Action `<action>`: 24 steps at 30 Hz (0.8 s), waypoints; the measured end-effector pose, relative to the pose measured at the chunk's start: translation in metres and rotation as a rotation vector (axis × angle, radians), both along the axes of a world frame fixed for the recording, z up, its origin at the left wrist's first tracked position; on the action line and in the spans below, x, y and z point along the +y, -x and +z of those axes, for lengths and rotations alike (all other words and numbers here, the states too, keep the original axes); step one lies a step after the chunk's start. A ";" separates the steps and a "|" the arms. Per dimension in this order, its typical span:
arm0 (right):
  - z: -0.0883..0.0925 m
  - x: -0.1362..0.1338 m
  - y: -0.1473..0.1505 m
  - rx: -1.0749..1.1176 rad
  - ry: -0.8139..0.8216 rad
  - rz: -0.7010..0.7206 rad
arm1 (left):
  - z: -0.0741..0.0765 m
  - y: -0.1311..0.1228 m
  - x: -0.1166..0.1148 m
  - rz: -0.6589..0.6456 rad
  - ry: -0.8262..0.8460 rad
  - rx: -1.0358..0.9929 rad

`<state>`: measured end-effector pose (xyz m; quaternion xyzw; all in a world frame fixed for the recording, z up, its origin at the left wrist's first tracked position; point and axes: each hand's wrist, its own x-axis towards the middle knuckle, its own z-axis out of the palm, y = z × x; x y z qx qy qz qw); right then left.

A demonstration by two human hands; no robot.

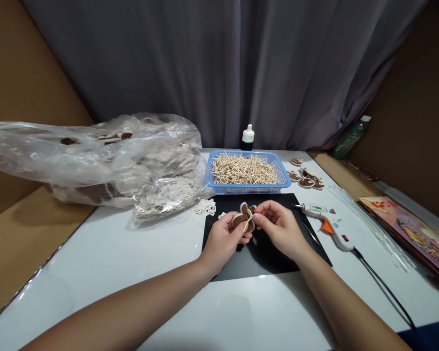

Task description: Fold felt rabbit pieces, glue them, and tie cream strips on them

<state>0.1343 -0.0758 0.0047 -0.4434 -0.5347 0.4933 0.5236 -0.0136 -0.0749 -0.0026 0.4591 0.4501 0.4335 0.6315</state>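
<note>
Both hands meet over a black mat (263, 258) at the middle of the white table. My left hand (223, 239) and my right hand (278, 222) are closed in pinches on the same small flower-shaped piece (244, 218), brown with cream edges and a pale stick across it. The piece is held just above the mat. A blue basket (283, 178) full of thin pale sticks (243, 169) stands right behind the mat.
A white and orange glue gun (327, 225) lies right of the mat, its black cord trailing to the front right. Finished brown pieces (307, 178) lie beside the basket. A big clear plastic bag (106, 161) of cut-outs fills the left. A small bottle (248, 137) stands at the back.
</note>
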 end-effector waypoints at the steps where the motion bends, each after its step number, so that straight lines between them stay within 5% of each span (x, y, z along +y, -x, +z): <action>1: -0.001 0.000 0.001 -0.010 -0.011 -0.004 | 0.000 0.000 0.000 -0.001 -0.001 0.003; 20: -0.012 0.003 0.012 -0.126 -0.094 -0.050 | -0.005 0.002 -0.002 -0.033 -0.042 -0.013; 24: -0.013 0.005 0.015 0.001 -0.094 -0.059 | -0.007 0.003 -0.003 -0.041 -0.050 -0.033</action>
